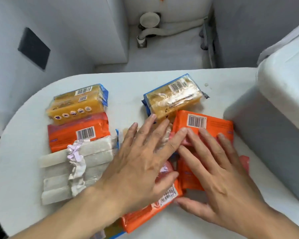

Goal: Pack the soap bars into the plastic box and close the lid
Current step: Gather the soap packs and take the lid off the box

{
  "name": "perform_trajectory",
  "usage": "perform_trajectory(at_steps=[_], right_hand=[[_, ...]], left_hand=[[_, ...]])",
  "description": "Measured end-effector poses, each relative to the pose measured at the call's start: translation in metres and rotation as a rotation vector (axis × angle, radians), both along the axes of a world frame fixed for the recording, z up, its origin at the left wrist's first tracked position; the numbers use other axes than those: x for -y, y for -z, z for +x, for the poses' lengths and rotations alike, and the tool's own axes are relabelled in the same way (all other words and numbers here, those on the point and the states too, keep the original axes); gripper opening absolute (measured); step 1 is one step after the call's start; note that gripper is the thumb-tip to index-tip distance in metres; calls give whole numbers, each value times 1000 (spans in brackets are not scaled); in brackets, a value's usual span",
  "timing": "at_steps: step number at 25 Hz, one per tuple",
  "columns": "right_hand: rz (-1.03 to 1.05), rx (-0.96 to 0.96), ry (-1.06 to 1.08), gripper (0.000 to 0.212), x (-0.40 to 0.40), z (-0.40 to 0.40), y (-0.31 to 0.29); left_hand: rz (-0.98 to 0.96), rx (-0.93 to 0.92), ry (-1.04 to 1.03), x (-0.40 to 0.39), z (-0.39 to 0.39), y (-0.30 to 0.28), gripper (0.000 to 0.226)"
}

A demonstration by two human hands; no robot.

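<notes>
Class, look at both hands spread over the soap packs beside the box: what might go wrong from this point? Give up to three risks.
1. The left hand and right hand lie flat on glossy orange packs; a grab at several could let one slip.
2. One orange pack sits close to the table's near edge and might get knocked off.
3. The plastic box looks closed, so carrying packs over first may leave no free hand for the lid.

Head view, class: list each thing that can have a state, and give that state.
Plastic box: lid on, nothing packed yet.
Yellow soap packs: wrapped, lying on the table.
Orange soap packs: wrapped, lying flat.
White soap bars: bundled with ribbon.
Left hand: open, flat on packs.
Right hand: open, flat on packs.
</notes>
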State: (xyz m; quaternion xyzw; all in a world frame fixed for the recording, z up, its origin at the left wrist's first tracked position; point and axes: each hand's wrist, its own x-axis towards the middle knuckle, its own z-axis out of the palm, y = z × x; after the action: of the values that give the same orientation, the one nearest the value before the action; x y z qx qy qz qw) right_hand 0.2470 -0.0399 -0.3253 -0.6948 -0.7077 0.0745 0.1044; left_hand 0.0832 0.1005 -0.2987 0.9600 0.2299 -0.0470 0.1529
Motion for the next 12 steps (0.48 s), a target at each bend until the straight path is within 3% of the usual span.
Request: perform_trajectory(at_steps=[5, 12], right_hand=[[41, 25, 25, 99, -3, -1, 12], [-91, -15, 52, 99, 4, -10, -3]], left_hand=[[1, 59, 10, -4, -1, 15, 82], [-10, -42, 30, -5, 0, 17, 78]])
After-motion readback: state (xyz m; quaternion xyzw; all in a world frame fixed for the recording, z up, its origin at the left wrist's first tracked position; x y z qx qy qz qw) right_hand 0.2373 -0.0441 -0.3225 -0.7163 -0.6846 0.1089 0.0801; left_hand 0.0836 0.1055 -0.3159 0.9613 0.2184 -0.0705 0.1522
